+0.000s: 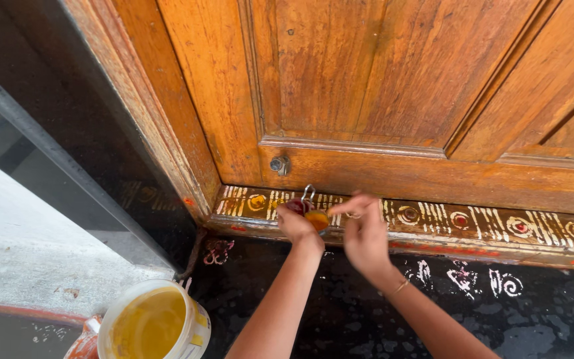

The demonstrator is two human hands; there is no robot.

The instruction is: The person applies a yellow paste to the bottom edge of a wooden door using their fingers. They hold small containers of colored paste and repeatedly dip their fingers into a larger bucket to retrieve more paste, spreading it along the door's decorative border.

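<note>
A: Small metal container point(308, 214) with handle sits in left hand point(295, 225), fingers curled round it, above painted threshold point(473, 226). Contents?
B: Red and orange powder. Right hand point(365, 234) fingertips pinched, grip contents unclear. White bucket point(154, 324): yellow liquid

Two packages are seen, and no signs or screens. A round white plastic tub point(155, 324) is set on the dark floor at the lower left, open at the top and filled with yellow paste, its inner wall smeared yellow; a yellow label patch is carried on its right side. A crumpled orange-red and white wrapper point(85, 342) is partly seen just beside the tub's left edge.
</note>
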